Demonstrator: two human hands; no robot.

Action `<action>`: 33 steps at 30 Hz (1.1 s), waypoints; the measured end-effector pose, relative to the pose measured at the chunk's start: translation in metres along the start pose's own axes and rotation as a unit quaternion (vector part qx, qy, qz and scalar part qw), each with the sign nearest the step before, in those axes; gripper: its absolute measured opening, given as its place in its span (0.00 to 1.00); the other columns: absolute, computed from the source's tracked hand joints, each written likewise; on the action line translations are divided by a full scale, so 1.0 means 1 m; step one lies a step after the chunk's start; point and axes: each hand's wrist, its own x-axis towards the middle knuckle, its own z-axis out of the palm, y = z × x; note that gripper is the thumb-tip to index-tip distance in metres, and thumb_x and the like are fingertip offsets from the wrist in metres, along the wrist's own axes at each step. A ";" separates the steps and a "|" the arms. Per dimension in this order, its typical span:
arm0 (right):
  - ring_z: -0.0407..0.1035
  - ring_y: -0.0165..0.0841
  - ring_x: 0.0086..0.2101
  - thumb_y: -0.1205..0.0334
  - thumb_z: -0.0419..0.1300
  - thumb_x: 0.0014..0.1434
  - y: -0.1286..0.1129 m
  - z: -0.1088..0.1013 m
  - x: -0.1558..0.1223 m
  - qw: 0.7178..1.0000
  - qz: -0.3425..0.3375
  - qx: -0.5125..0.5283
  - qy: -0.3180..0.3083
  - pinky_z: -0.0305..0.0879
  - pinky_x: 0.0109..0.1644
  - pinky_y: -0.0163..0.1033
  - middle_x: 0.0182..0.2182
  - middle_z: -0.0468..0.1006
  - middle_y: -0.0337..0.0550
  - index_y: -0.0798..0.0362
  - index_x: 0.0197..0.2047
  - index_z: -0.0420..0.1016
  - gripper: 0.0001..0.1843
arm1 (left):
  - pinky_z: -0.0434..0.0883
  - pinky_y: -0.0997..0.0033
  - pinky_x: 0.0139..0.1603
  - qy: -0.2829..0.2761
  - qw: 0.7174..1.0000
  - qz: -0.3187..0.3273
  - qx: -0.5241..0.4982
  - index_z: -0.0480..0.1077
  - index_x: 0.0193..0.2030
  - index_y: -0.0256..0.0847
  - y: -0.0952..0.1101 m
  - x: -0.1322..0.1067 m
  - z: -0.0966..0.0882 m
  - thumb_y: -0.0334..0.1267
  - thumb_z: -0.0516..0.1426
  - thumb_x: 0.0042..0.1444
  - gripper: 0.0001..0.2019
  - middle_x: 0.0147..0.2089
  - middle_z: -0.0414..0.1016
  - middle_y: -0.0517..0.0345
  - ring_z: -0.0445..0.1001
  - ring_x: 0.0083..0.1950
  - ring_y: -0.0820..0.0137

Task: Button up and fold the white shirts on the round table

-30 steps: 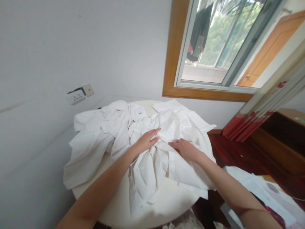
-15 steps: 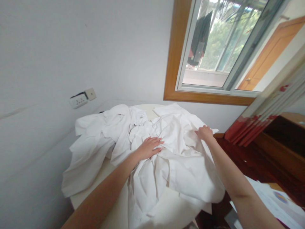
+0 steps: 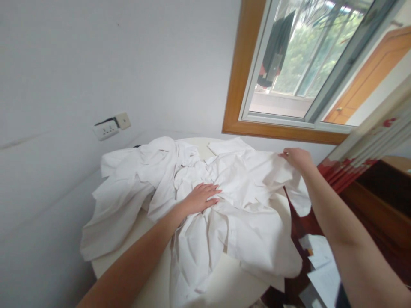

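White garment (image 3: pixel 244 188) heaped on the round table (image 3: pixel 244 291), its far edge lifted.
The left hand (image 3: pixel 201 197) lies flat, fingers spread, pinning the crumpled middle. The right hand (image 3: pixel 297 158) pinches the far edge, seemingly between thumb and fingers. A firm palm and an even outward pull would suit the smoothing. The cloth is thin and creased, draping over the rim.
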 end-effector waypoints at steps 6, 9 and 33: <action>0.65 0.45 0.51 0.57 0.58 0.61 -0.049 0.024 0.023 0.996 -0.060 -0.058 -0.021 0.59 0.49 0.45 0.50 0.73 0.57 0.54 0.53 0.73 0.19 | 0.50 0.54 0.66 0.015 1.000 0.000 0.007 0.62 0.62 0.58 0.002 -0.001 0.001 0.56 0.46 0.62 0.23 0.66 0.62 0.58 0.59 0.66 0.61; 0.66 0.42 0.51 0.56 0.52 0.64 -0.111 0.037 0.002 0.987 -0.155 0.033 0.019 0.59 0.53 0.45 0.51 0.73 0.53 0.51 0.57 0.70 0.20 | 0.51 0.54 0.66 0.007 1.000 0.002 0.029 0.60 0.64 0.58 0.003 -0.002 0.000 0.56 0.45 0.63 0.24 0.67 0.61 0.59 0.58 0.67 0.62; 0.50 0.44 0.63 0.54 0.47 0.66 -0.220 0.116 -0.068 0.951 -0.190 0.238 0.045 0.45 0.63 0.59 0.62 0.63 0.48 0.48 0.57 0.68 0.20 | 0.65 0.56 0.45 0.093 0.894 -0.319 0.300 0.75 0.41 0.34 -0.050 0.009 -0.073 0.49 0.48 0.62 0.21 0.41 0.75 0.40 0.70 0.49 0.51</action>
